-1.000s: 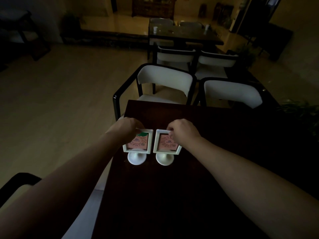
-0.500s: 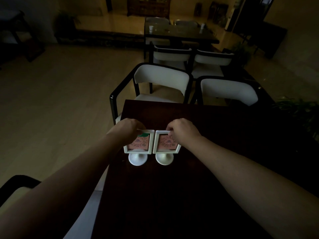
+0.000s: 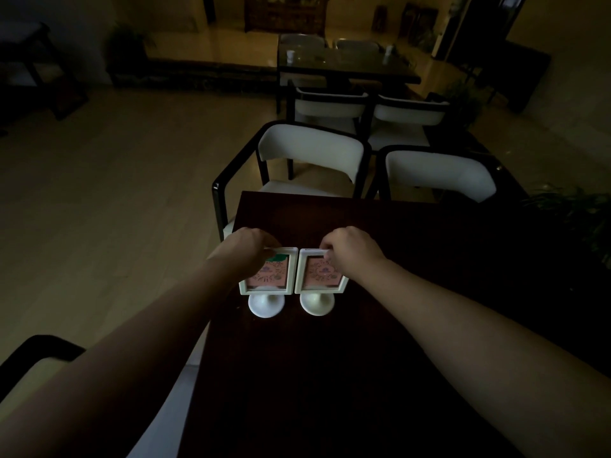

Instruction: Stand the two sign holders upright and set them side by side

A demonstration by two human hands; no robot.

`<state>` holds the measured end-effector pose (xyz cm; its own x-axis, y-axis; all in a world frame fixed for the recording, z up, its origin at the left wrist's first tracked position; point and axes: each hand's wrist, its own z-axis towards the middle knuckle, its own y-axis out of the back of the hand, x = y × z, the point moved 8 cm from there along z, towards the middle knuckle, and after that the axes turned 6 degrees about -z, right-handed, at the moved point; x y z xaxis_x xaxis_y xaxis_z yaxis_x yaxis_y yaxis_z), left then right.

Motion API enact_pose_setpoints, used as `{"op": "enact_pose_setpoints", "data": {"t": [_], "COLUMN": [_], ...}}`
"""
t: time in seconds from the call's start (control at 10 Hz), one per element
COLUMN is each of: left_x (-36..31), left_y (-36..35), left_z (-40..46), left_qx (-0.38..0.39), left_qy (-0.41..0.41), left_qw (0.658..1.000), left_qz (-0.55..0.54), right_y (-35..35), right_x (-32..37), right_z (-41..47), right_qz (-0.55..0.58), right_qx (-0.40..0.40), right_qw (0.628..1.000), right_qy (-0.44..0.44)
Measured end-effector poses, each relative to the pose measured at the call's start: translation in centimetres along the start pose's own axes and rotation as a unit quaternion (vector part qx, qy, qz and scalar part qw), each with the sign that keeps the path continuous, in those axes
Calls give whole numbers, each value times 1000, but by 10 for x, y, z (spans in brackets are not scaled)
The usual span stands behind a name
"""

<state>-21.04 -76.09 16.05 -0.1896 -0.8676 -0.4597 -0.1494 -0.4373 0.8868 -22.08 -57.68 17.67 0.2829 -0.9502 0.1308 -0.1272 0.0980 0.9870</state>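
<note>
room very dark, print on pink cards too small to read. fingertips of both hands hidden behind frame tops. left hand curled over top edge of left sign holder, gripping it. right hand pinching top of right sign holder. both holders upright on round white bases, frames just beside each other, near left edge of dark table. white-backed chair behind table's far edge.
</note>
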Motion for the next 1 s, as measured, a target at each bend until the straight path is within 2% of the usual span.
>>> {"op": "enact_pose_setpoints", "data": {"t": [0.5, 0.7, 0.8, 1.0], "left_x": [5, 6, 5, 0], "left_y": [-4, -2, 1, 13], "left_z": [0, -4, -9, -49], "left_qx": [-8, -30, -42, -136], "left_qy": [17, 7, -1, -44], "left_qw": [1000, 999, 999, 989], "left_qz": [-20, -23, -32, -37], "right_y": [5, 0, 4, 5], "right_x": [3, -4, -9, -28], "right_z": [-1, -10, -17, -62], "right_qz": [-11, 36, 64, 63], "right_qx": [17, 30, 3, -68], "right_qw": [1000, 999, 998, 995], "right_qy": [-17, -2, -6, -22]}}
